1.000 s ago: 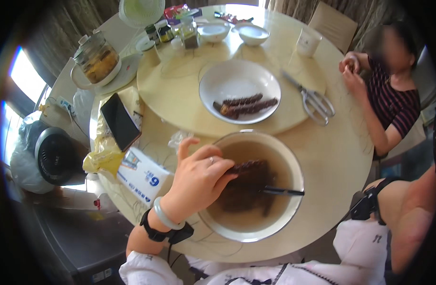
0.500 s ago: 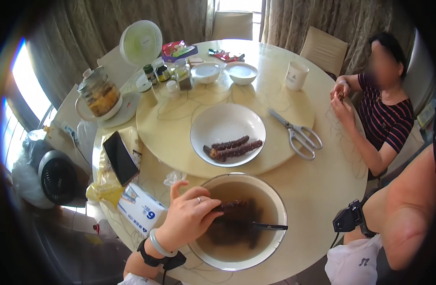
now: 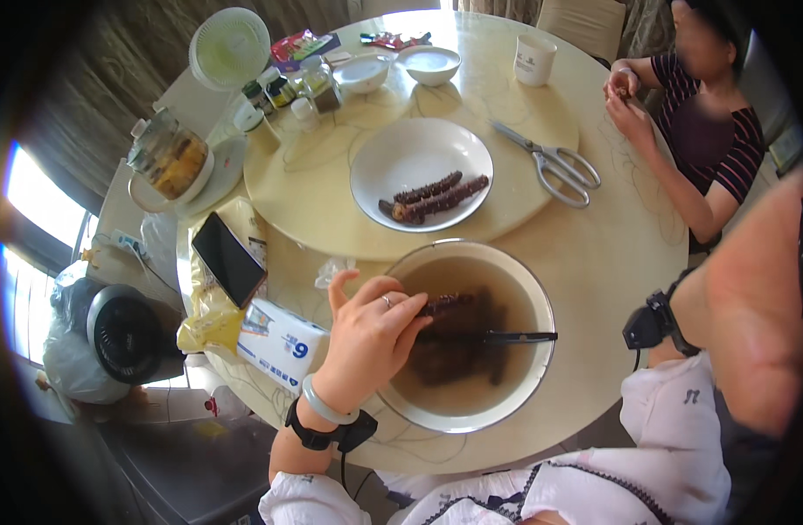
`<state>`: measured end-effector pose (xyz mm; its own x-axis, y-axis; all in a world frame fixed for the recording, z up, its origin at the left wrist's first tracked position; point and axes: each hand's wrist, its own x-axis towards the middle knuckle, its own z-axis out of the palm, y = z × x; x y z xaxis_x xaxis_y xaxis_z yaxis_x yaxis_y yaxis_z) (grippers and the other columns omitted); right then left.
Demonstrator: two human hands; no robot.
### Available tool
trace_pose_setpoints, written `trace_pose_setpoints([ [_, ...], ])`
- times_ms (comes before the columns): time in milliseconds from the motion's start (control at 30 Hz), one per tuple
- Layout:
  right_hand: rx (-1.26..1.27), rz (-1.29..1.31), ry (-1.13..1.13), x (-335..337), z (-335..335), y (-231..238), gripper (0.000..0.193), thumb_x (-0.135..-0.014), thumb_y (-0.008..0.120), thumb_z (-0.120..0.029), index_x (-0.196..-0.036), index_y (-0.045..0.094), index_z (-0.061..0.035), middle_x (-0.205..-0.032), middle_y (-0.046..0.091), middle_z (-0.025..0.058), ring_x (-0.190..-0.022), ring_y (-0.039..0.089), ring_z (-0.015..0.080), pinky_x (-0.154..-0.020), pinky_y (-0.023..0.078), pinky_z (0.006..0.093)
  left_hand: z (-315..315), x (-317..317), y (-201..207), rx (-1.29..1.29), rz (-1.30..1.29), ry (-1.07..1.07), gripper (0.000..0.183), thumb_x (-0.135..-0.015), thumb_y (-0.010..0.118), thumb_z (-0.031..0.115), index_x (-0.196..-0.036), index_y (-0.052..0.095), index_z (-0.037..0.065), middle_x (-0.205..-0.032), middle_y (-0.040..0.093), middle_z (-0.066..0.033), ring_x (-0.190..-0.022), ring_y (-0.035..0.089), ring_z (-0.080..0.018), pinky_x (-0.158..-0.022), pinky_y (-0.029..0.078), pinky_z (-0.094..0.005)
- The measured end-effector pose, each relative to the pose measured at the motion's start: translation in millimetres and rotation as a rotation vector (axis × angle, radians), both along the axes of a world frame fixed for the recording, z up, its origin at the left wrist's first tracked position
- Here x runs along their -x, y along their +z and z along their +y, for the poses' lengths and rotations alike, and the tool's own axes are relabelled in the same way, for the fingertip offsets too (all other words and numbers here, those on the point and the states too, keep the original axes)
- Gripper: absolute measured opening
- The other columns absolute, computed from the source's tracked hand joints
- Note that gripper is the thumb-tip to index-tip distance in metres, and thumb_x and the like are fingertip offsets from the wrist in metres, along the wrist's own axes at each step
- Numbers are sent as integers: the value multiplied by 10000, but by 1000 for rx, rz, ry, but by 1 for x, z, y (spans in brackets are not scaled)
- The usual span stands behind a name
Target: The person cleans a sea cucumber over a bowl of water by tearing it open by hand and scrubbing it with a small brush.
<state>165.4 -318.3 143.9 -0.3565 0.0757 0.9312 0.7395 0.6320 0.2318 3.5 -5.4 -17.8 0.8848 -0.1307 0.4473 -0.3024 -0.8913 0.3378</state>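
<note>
While still pinching the dark bumpy piece (image 3: pixel 451 304) with the left hand (image 3: pixel 373 325), kept it over the bowl (image 3: pixel 467 422) underneath; kept the right hand (image 3: pixel 758 324) raised, could not tell its grip, so apparently worked one-handed.

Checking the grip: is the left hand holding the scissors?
No, the left hand holds a dark, bumpy piece; the scissors lie apart.

My left hand (image 3: pixel 371 328) over the basin (image 3: pixel 536 372), bowl (image 3: pixel 401 147) at its twelve o'clock, scissors (image 3: pixel 548 159) at one, packet (image 3: pixel 281 343) at nine, phone (image 3: pixel 230 259) at ten
</note>
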Motion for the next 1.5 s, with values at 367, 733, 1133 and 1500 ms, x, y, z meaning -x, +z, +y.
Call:
trace_pose_setpoints([
  [367, 1086, 70, -643, 25, 102, -113, 392, -848, 769, -250, -1191, 707, -71, -925, 712, 27, -889, 654, 188, -860, 438, 366, -1, 5, -5, -30, 3, -14, 134, -827, 770, 144, -950, 740, 101, -821, 719, -3, -978, 653, -185, -1064, 295, -554],
  [733, 1228, 11, -717, 29, 121, -160, 218, -892, 707, -283, -880, 658, -71, -813, 698, 79, -805, 662, 245, -812, 502, 376, 0, 2, -7, -21, -50, -4, 132, -788, 809, 166, -895, 751, 113, -722, 672, 2, -860, 639, -187, -1034, 321, -508],
  [1133, 1089, -2, -766, 25, 115, -167, 135, -866, 700, -167, -898, 645, -48, -754, 648, 94, -734, 646, 289, -789, 524, 402, 2, 4, -4, -85, 90, 18, 196, -793, 813, 250, -772, 679, 108, -718, 643, -8, -850, 633, -197, -1070, 326, -513],
  [1500, 1207, 85, -722, 34, 117, -166, 251, -930, 680, -286, -822, 618, -68, -691, 628, 111, -707, 654, 301, -699, 526, 419, 0, 0, -9, -45, -25, -21, 161, -852, 759, 211, -959, 706, 103, -781, 657, -6, -927, 638, -199, -1060, 327, -522],
])
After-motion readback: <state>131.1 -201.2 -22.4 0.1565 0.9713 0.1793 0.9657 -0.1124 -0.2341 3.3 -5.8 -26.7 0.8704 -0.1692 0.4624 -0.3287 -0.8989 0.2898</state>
